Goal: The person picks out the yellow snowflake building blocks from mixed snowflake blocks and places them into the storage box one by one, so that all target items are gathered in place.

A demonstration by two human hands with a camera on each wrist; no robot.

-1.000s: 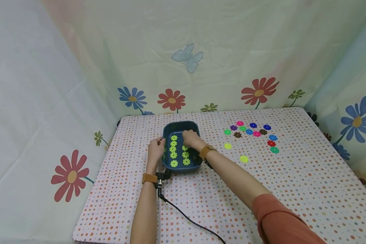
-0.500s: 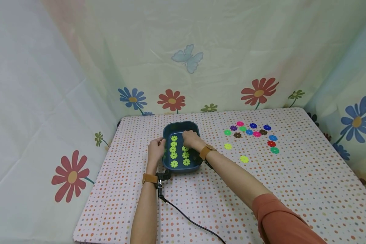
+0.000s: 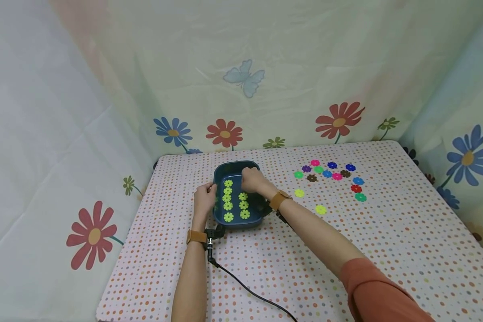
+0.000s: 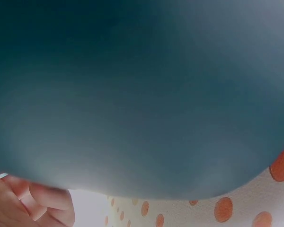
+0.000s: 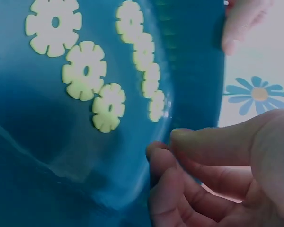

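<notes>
A dark blue tub (image 3: 238, 225) stands on the table, with yellow-green flower-shaped discs (image 3: 227, 198) lying in two rows on its floor. My left hand (image 3: 204, 199) holds the tub's left rim; the left wrist view shows its curled fingers (image 4: 49, 203) beside the tub's wall. Inside the tub, my right hand (image 3: 254, 181) is over the far right part, beyond the shorter row. Its thumb and index tips are near each other in the right wrist view, the other fingers loosely curled, and no disc shows between them. The closest disc (image 5: 109, 108) lies apart from the fingertips.
Right of the tub lie two loose yellow discs (image 3: 299, 192). Farther right are several discs in other colours, such as a red disc (image 3: 356, 188) and a brown disc (image 3: 311, 178). A black cable (image 3: 249, 288) runs from the left wrist across the dotted table (image 3: 153, 286).
My right hand has moved slightly up and away from the shorter row, uncovering more of its farthest disc. The left hand keeps its place on the rim. The view has shifted a little.
</notes>
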